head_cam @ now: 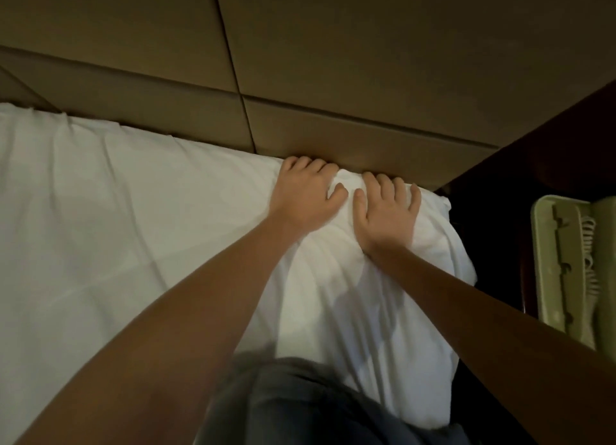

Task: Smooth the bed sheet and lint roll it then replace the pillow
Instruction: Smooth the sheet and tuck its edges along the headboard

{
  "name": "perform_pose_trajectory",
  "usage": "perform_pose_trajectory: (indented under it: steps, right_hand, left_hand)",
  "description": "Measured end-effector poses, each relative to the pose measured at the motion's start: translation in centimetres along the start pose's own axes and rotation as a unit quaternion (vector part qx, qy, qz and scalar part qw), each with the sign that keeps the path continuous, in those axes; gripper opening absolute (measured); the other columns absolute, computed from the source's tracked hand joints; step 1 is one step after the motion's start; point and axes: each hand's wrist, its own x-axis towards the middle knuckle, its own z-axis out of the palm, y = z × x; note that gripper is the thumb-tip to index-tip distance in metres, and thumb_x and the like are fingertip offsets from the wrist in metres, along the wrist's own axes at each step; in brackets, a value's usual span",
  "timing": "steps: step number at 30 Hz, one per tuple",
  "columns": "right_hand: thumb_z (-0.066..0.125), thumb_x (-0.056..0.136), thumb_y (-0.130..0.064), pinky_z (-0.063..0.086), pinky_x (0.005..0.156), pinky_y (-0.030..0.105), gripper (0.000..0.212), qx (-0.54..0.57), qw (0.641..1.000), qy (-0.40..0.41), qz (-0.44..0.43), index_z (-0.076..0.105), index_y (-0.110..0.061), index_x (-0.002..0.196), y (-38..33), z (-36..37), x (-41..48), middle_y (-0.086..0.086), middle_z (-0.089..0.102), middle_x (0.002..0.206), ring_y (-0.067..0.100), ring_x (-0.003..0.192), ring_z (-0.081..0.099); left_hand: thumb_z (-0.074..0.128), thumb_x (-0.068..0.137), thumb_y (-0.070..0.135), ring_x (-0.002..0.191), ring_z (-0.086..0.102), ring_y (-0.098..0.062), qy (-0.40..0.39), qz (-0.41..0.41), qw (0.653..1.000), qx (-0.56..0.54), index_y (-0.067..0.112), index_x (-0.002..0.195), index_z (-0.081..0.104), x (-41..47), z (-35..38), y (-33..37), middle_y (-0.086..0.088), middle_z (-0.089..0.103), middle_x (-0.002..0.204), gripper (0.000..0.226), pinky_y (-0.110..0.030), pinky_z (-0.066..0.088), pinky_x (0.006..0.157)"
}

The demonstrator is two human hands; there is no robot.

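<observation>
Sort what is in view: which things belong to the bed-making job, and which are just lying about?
Job: pillow, bed sheet, left hand and right hand, both resting on the pillow.
Lying about: corded telephone, dark nightstand, padded headboard.

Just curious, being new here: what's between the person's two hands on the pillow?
In the head view, only a small raised bunch of the white pillow lies between the left hand and the right hand; nothing else.
</observation>
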Motion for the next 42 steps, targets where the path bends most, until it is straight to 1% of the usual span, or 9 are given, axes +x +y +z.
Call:
perform_pose_trajectory:
  steps: [7, 12, 16, 21, 24, 30, 34, 37, 42]
  right_hand:
    - [0.007, 0.090, -0.045, 0.012, 0.112, 0.047, 0.067, -0.014, 1.000, -0.020, 0.008, 0.049, -0.016, 0.134, 0.0, -0.4, -0.2, 0.006, 0.053, 0.129, 0.029, 0.123, 0.040]
    - [0.009, 0.087, -0.049, 0.017, 0.110, 0.039, 0.068, 0.037, 0.999, 0.011, 0.017, 0.056, -0.017, 0.125, 0.2, -0.7, 0.1, 0.005, 0.056, 0.124, 0.026, 0.119, 0.044]
    - [0.024, 0.091, -0.046, 0.022, 0.105, 0.034, 0.054, 0.090, 0.995, 0.041, 0.023, 0.062, -0.016, 0.114, 0.2, -0.8, 0.3, 0.005, 0.060, 0.118, 0.026, 0.115, 0.048]
    - [0.045, 0.094, -0.025, 0.031, 0.095, 0.032, 0.019, 0.144, 0.988, 0.062, 0.004, 0.059, -0.012, 0.093, 0.1, -1.0, 0.5, 0.004, 0.061, 0.103, 0.025, 0.104, 0.052]
    - [0.046, 0.096, -0.021, 0.029, 0.091, 0.028, 0.014, 0.159, 0.986, 0.042, -0.001, 0.057, -0.014, 0.092, 0.0, -1.5, 0.9, 0.004, 0.060, 0.102, 0.023, 0.103, 0.050]
    - [0.046, 0.099, -0.024, 0.024, 0.081, 0.020, 0.016, 0.216, 0.976, -0.005, 0.022, 0.058, -0.014, 0.094, 0.7, -2.3, 1.3, 0.001, 0.060, 0.100, 0.017, 0.099, 0.048]
    - [0.043, 0.100, -0.029, 0.034, 0.086, 0.031, 0.025, 0.193, 0.979, -0.062, -0.002, 0.061, -0.011, 0.097, 3.0, -3.4, 3.2, 0.004, 0.065, 0.101, 0.023, 0.096, 0.054]
    - [0.037, 0.102, -0.031, 0.036, 0.085, 0.035, 0.032, 0.169, 0.981, -0.095, -0.019, 0.062, -0.010, 0.103, 3.9, -3.6, 3.6, 0.007, 0.066, 0.104, 0.027, 0.096, 0.058]
    - [0.041, 0.100, -0.028, 0.035, 0.082, 0.036, 0.034, 0.195, 0.979, -0.047, -0.023, 0.065, -0.006, 0.091, 3.7, -2.8, 3.1, 0.012, 0.069, 0.093, 0.033, 0.087, 0.059]
  left_hand:
    - [0.023, 0.082, 0.044, 0.087, 0.055, -0.020, -0.019, 0.013, 1.000, 0.021, 0.019, 0.091, 0.065, 0.0, 0.1, 0.0, 0.000, 0.067, 0.090, 0.050, -0.035, 0.034, 0.084]
    - [0.027, 0.086, 0.045, 0.094, 0.055, -0.021, -0.013, 0.012, 1.000, 0.007, 0.020, 0.094, 0.067, 0.1, 0.6, -0.4, 0.001, 0.068, 0.095, 0.047, -0.034, 0.032, 0.090]
    - [0.029, 0.088, 0.045, 0.096, 0.055, -0.020, -0.009, 0.012, 1.000, 0.002, 0.022, 0.099, 0.067, 0.2, 0.8, -0.4, 0.002, 0.068, 0.099, 0.046, -0.033, 0.031, 0.090]
    - [0.039, 0.090, 0.038, 0.088, 0.055, -0.020, 0.012, -0.011, 1.000, -0.013, 0.019, 0.082, 0.061, -0.1, 0.8, -0.2, 0.002, 0.068, 0.089, 0.031, -0.031, 0.033, 0.086]
    - [0.037, 0.087, 0.038, 0.087, 0.058, -0.019, 0.027, -0.023, 0.999, -0.029, 0.017, 0.089, 0.068, -0.3, 0.4, 0.2, 0.004, 0.069, 0.086, 0.037, -0.029, 0.034, 0.084]
    - [0.043, 0.087, 0.048, 0.092, 0.062, -0.017, 0.048, -0.034, 0.998, -0.034, 0.024, 0.099, 0.071, -0.4, 0.2, 0.5, 0.007, 0.071, 0.095, 0.039, -0.031, 0.039, 0.089]
    - [0.034, 0.084, 0.061, 0.100, 0.059, -0.019, 0.012, -0.049, 0.999, -0.014, 0.024, 0.106, 0.068, 0.0, 0.0, 0.8, 0.005, 0.069, 0.103, 0.055, -0.030, 0.034, 0.095]
    - [0.035, 0.083, 0.061, 0.095, 0.058, -0.021, 0.010, -0.059, 0.998, -0.003, 0.024, 0.103, 0.068, 0.2, -0.1, 0.9, 0.004, 0.068, 0.098, 0.053, -0.029, 0.033, 0.092]
    - [0.038, 0.082, 0.060, 0.087, 0.057, -0.020, 0.015, -0.044, 0.999, 0.026, 0.025, 0.097, 0.067, 0.5, 0.2, 0.8, 0.006, 0.065, 0.090, 0.047, -0.027, 0.029, 0.086]
